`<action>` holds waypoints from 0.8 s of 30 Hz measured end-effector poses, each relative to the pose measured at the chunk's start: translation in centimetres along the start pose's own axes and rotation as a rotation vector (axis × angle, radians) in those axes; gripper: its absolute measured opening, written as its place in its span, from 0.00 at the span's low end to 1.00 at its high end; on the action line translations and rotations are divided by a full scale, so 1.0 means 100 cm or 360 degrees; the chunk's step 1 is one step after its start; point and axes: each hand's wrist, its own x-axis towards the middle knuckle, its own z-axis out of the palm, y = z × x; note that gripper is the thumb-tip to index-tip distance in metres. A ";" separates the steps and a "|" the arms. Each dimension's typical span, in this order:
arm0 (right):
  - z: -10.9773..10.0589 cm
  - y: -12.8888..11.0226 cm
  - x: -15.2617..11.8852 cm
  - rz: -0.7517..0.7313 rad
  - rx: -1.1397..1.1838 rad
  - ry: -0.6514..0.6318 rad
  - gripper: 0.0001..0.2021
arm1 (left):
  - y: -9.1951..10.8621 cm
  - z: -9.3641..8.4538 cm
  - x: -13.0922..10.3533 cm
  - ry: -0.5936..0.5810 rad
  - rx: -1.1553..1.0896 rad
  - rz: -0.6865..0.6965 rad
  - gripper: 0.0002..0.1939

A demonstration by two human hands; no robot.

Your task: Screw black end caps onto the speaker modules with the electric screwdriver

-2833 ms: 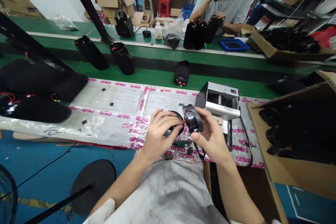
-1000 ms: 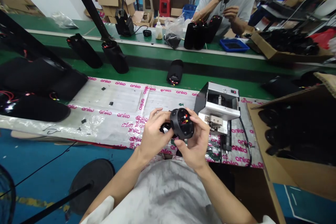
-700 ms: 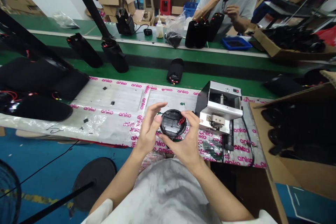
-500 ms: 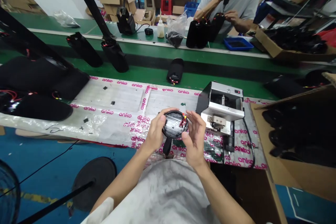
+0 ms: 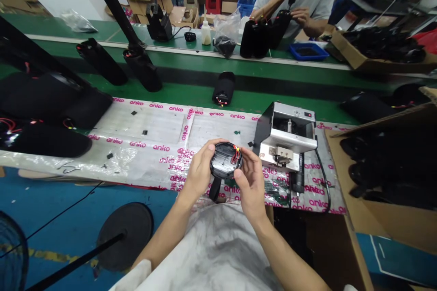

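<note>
Between my hands is a round black housing, its open inner side facing up, with red wires and small yellow connector ends at its right rim. My left hand grips its left edge, thumb on the rim. My right hand is closed around the right edge, its thumb near the lower rim and the fingers behind the wires. A black strap hangs below the housing. Just to the right stands a silver and black bench machine with a cable.
A cardboard box of black parts stands at the right. Black cylinders lie at the left, and one black cylinder lies on the green bench. Across it a co-worker handles similar cylinders. A fan base stands on the floor.
My right fingers and thumb have drawn in onto the housing's right edge. The housing is turned slightly in my hands. The whole view has shifted a little.
</note>
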 end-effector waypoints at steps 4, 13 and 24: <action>0.001 -0.001 -0.001 0.0027 0.0063 -0.0009 0.25 | -0.005 -0.003 -0.003 -0.0051 -0.0253 -0.0029 0.29; 0.002 0.008 -0.003 0.0030 0.0234 -0.0014 0.23 | -0.015 0.021 -0.034 0.0419 -0.0272 0.0129 0.21; 0.007 0.007 -0.013 -0.0046 0.0131 0.0162 0.21 | -0.014 0.019 -0.020 0.0398 -0.0292 0.0196 0.16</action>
